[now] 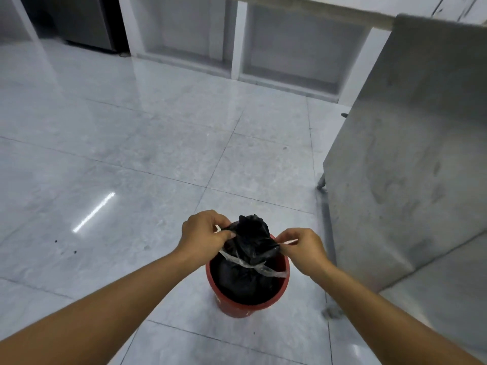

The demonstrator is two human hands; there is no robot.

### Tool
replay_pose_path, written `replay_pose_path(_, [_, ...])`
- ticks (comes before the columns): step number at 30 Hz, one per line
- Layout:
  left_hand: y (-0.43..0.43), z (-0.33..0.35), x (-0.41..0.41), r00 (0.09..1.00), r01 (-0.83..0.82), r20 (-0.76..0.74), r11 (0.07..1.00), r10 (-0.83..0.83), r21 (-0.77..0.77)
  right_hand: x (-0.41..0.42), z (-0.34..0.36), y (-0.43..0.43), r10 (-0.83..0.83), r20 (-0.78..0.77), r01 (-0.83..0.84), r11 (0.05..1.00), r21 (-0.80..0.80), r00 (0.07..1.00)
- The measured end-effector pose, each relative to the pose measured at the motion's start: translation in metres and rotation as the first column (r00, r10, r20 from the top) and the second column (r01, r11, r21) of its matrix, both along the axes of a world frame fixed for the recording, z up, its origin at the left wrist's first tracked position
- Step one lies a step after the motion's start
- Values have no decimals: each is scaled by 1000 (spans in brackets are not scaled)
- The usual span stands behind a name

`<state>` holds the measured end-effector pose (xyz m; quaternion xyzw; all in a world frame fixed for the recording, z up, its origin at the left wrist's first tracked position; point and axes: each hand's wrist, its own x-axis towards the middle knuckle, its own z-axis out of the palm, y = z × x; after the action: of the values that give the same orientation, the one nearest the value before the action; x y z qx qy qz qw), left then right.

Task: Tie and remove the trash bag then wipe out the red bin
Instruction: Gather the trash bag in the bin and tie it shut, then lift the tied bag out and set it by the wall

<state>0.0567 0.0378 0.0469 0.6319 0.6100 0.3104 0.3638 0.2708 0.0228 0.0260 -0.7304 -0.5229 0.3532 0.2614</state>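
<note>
Two bare forearms reach in from the bottom corners, the left forearm point(105, 312) from 7 o'clock and the right forearm point(382, 306) from 5 o'clock, and they meet over the black trash bag point(250, 283). The bag sits inside the red bin point(232, 308), which stands upright on the floor at the 6 o'clock part of the view. The bag's gathered top rises above the rim in a crumpled bunch, and its body fills the bin's mouth. A thin translucent plastic strip point(274, 272) crosses the bag's neck, with its loose end trailing toward the rim at the bin's 3 o'clock side.

The left hand point(204, 233) is at the bag's 10 o'clock; its fingers point(224, 234) are curled and the thumb is pressed in, pinching a twisted black tail of the bag. The right hand point(303, 250) is at the bag's 3 o'clock, its fingers point(286, 239) bent and pinching the bag's plastic on that side.

Around the bin lie glossy pale grey floor tiles point(131, 154), with a bright streak of reflected light point(93, 212) at the bin's 10 o'clock and a few dark specks point(55, 241) near 9 o'clock. At 2 o'clock, near the bin, stands a smudged stainless steel cabinet point(408, 154) on a short leg. Well apart at 12 o'clock runs a white counter base point(238, 35) with open compartments, and a dark metal appliance point(87, 22) fills the far corner at 11 o'clock.
</note>
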Motion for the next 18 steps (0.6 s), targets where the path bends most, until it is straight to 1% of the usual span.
replay_pose_path(3, [0,47,1,1000,12,19,1000,-12,0,-10,42,-2,-120,-86,120,993,-11,989])
replay_pose_path(8, [-4,139,-4,991,-45,124,999,48,-28,-23,135,-11,-176,-156,181,983,23,972])
replay_pose_path(13, [-15,255,-21,965,-119,232,992,124,-37,-37,254,-16,-153,-234,170,984,54,960])
replay_pose_path(16, [-21,333,-37,961,-145,235,989,146,-22,-53,332,-16,-97,-247,117,991,66,964])
replay_pose_path(18, [-25,383,-53,964,-154,216,988,152,-4,-69,382,-14,-43,-229,63,995,78,973])
